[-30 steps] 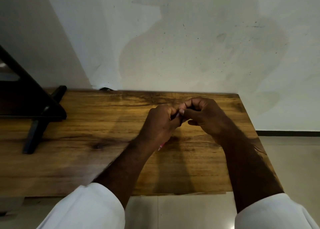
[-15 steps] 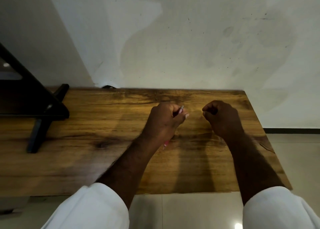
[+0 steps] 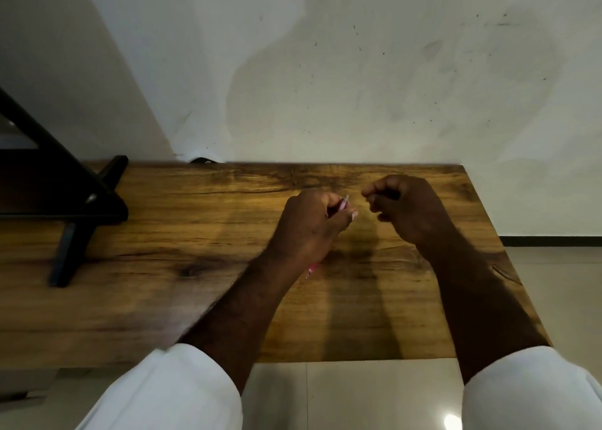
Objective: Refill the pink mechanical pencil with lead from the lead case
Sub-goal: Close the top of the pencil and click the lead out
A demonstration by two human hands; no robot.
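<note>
Pencil work is at the delicate stage: your left hand (image 3: 309,227) is wrapped shut around the pink mechanical pencil (image 3: 342,204), whose upper end juts out between thumb and forefinger while its tip (image 3: 311,270) peeks out below the heel of the hand, pointing down toward the wooden worktop (image 3: 182,234). Your right hand (image 3: 407,211) hovers just beside that upper end, apart from it, fingers (image 3: 369,192) curled and pinched together; whether they hold a lead or the pencil's cap is too small to tell. The lead case is not visible anywhere near the pencil, perhaps hidden in that right fist.

For the step that seems to be in hand, feeding something into the pencil's open end, brace both wrists on the worktop beside the pencil so the two hands move as one. Tilt the upper end toward your right hand, line up along the barrel's axis, and let a lead slide in without pushing, since side pressure will likely snap it.
</note>
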